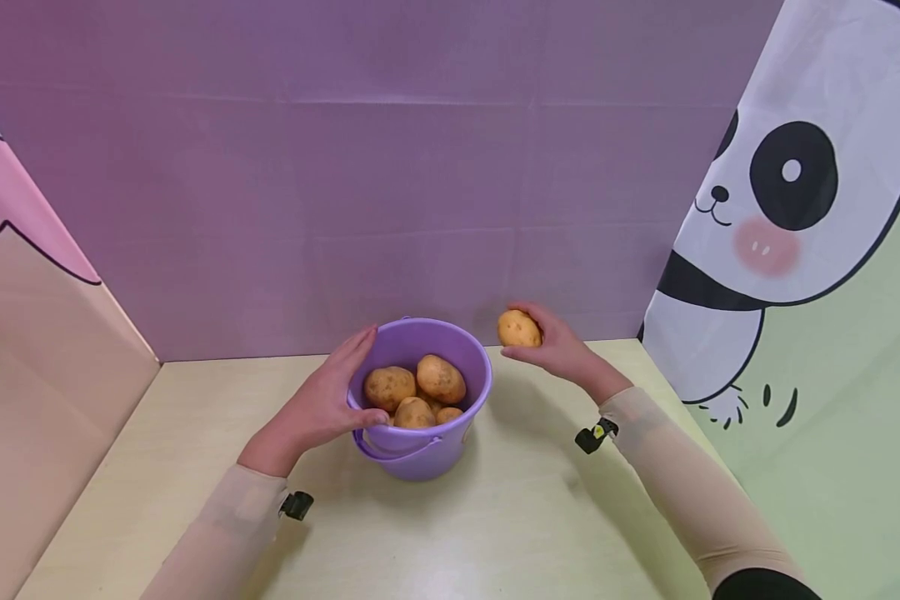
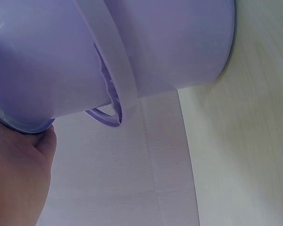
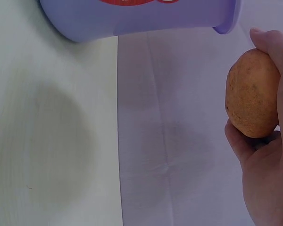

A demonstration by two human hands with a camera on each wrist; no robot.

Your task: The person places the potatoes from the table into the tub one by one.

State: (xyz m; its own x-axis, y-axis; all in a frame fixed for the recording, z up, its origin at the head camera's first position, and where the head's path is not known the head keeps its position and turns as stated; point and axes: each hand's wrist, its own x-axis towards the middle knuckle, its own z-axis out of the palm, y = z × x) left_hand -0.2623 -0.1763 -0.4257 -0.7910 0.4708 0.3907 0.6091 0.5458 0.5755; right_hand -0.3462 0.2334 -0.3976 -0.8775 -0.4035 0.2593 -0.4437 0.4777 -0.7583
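Observation:
A purple bucket [image 1: 420, 458] stands upright on the table, with several potatoes [image 1: 441, 379] inside. My left hand [image 1: 322, 404] holds its rim from the left, thumb over the front edge and fingers along the far left side. In the left wrist view, the left hand [image 2: 19, 174] appears at the rim, its fingers largely hidden. To the right of the bucket and above the table, my right hand [image 1: 558, 346] grips a potato [image 1: 519, 328] between thumb and fingers. The right wrist view shows this held potato [image 3: 252, 94] apart from the bucket's rim.
The pale wooden tabletop [image 1: 435, 550] meets a purple backdrop [image 1: 405, 183] just behind the bucket. A panda-printed panel [image 1: 817, 350] rises on the right, a pink and beige panel [image 1: 37, 375] on the left. The bucket's handle [image 1: 401, 457] hangs down its front.

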